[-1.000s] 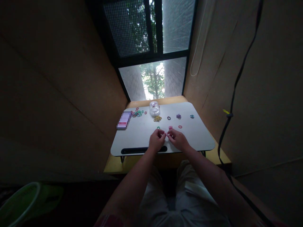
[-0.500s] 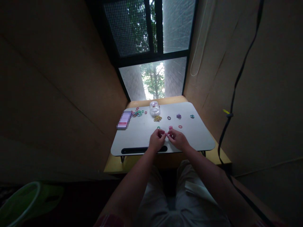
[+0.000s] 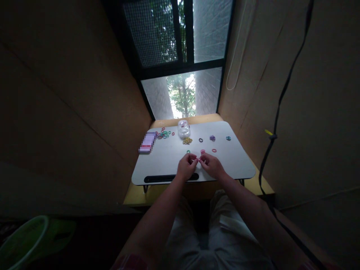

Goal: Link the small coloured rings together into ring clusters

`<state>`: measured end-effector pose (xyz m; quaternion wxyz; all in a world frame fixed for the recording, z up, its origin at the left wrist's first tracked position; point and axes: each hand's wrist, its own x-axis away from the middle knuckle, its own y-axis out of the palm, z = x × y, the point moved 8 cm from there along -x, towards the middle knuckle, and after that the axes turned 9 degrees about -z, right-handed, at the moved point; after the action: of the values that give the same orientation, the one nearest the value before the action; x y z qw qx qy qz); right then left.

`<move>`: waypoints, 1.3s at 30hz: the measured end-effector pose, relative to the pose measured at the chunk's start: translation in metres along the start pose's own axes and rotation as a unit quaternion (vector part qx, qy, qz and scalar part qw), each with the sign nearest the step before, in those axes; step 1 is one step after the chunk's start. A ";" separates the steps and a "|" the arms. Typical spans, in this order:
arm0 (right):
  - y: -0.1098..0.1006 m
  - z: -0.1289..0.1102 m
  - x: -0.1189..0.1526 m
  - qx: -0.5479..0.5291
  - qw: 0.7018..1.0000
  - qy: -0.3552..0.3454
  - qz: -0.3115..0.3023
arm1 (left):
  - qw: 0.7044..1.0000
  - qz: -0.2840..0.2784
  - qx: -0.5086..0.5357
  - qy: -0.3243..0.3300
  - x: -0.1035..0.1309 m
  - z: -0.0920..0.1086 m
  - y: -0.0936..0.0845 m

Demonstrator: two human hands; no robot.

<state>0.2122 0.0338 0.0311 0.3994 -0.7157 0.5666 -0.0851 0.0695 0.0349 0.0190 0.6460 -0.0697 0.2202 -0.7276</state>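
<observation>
Left hand (image 3: 187, 166) and right hand (image 3: 210, 165) pinch a tiny pinkish piece (image 3: 198, 159) near the smooth white surface's (image 3: 163, 161) front edge.

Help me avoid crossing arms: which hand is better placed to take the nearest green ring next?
Probably the left hand: the green ring lies just beyond its fingers, while the right hand is farther away.

Jar (image 3: 183, 129) stands at far middle of folding table (image 3: 165, 161); ring cluster (image 3: 187, 141) just before it. Mixed ring pile (image 3: 163, 134) lies left of jar, phone (image 3: 147, 143) beyond pile at left edge. Slot (image 3: 159, 178) runs along near edge. Window (image 3: 182, 93) behind table.
</observation>
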 end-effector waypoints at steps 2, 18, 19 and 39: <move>-0.001 0.000 0.000 -0.004 1.000 0.004 0.003 | 1.000 -0.005 -0.006 0.000 0.000 0.000 0.001; -0.002 0.001 0.000 -0.005 1.000 0.013 0.005 | 1.000 -0.012 -0.025 -0.002 0.001 0.004 0.002; -0.002 0.001 0.000 -0.003 1.000 0.014 0.003 | 1.000 -0.011 -0.026 -0.001 0.002 0.004 0.002; -0.002 -0.004 0.001 -0.021 1.000 0.006 -0.009 | 0.999 -0.019 -0.047 0.013 0.001 0.009 0.002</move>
<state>0.2120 0.0313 0.0352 0.3799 -0.7287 0.5640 -0.0814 0.0751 0.0312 0.0261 0.6250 -0.0949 0.2613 -0.7294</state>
